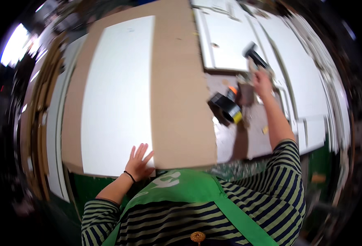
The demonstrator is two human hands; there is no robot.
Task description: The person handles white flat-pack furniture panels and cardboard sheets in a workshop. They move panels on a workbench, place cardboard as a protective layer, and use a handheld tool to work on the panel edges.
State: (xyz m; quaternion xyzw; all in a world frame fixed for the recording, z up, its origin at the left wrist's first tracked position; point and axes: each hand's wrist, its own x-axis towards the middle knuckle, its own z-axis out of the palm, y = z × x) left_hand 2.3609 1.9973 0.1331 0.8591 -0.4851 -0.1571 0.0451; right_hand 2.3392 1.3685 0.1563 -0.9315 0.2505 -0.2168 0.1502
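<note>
A long white panel (117,94) lies on a larger sheet of brown cardboard (181,94). My left hand (139,164) rests on the panel's near right corner, fingers spread and flat. To the far right, my right hand (262,82) reaches out with its fingers around a dark, elongated tool (255,55), blurred by motion, so its kind is unclear. Below that hand, a black boxy object with a yellow end (226,108) sits on a pale surface, beside a small orange piece (231,92) and a brownish block (245,95).
More white panels (228,41) lie at the back right, with a long white stack (295,74) farther right. Upright boards (45,110) stand along the left side. A green surface (88,188) shows below the cardboard's near edge.
</note>
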